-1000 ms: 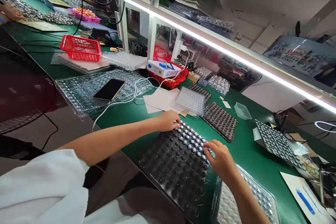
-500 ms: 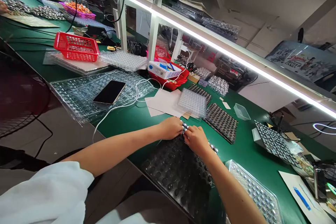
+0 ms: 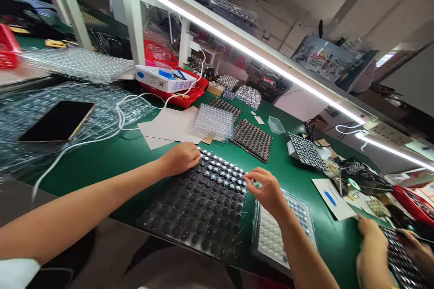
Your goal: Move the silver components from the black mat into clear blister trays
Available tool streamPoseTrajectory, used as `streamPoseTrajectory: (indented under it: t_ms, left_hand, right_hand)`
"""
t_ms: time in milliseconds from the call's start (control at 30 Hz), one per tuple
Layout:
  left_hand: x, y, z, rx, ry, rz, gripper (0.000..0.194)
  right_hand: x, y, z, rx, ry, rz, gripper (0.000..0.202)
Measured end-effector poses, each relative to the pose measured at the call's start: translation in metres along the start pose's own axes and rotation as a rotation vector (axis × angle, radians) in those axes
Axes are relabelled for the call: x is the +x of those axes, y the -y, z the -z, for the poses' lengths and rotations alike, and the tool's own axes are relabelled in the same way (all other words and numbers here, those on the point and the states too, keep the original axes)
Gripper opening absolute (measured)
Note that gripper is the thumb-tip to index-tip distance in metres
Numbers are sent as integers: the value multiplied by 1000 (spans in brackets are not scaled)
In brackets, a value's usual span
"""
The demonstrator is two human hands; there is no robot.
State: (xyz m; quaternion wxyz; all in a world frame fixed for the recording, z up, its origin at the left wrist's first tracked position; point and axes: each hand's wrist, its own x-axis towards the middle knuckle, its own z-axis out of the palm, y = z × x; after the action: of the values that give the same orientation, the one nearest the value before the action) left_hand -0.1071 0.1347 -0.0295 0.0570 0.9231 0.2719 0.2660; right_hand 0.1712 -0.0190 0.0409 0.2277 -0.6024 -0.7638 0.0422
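Note:
A black tray [image 3: 203, 207] with rows of round pockets lies tilted in front of me at the bench edge. Small round silvery parts [image 3: 222, 170] fill several rows at its far end; the nearer pockets look dark. My left hand [image 3: 183, 158] rests at the tray's far left corner, fingers curled in, and what they hold is hidden. At the right end of the filled rows, thumb and fingertips of my right hand [image 3: 266, 187] come together against the tray's edge; any part between them is too small to make out. A clear tray [image 3: 271, 235] with silvery parts sits partly under my right forearm.
Papers [image 3: 166, 128], a clear pocketed tray [image 3: 215, 119] and stacked dark trays [image 3: 252, 140] lie beyond. A phone [image 3: 57, 122] and white cable [image 3: 120, 117] are at left. Another person's hand [image 3: 373, 239] holds a dark tray [image 3: 403, 257] at right. A light bar [image 3: 237, 45] runs above.
The view has swung right, bringing another person's hands into sight. My hands, earlier close together at the tray's far end, are now apart, the right one at the tray's right edge.

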Motion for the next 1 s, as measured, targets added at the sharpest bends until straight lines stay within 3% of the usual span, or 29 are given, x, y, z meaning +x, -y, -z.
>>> streamPoseTrajectory:
  t_ms: [133,200,300,467,633,800,1000]
  left_hand:
    - [10,-22,6,-78,-23,39,28]
    - [24,-45,2,-125,14,27,29]
    - [53,-88,-17,-185,106,-17,29]
    - [102,-152,-67,-210,229,-97,20]
    - [130,-197,-107,-69,259,-197,18]
    - [139,-226,-131,45,289,-386,10]
    - [133,-243,-136,132,297,-439,7]
  right_hand:
    - [-70,-64,34,-89,-74,-216,21]
    - [-95,-93,38,-160,-68,-265,21]
    - [-111,-119,30,-299,-21,-232,20]
    - [-104,-119,18,-589,134,-124,23]
    - [-109,-106,27,-698,273,-106,16]
    - [-131,-104,38,-650,174,-180,25]
    - [-161,-114,44,-545,4,-119,27]
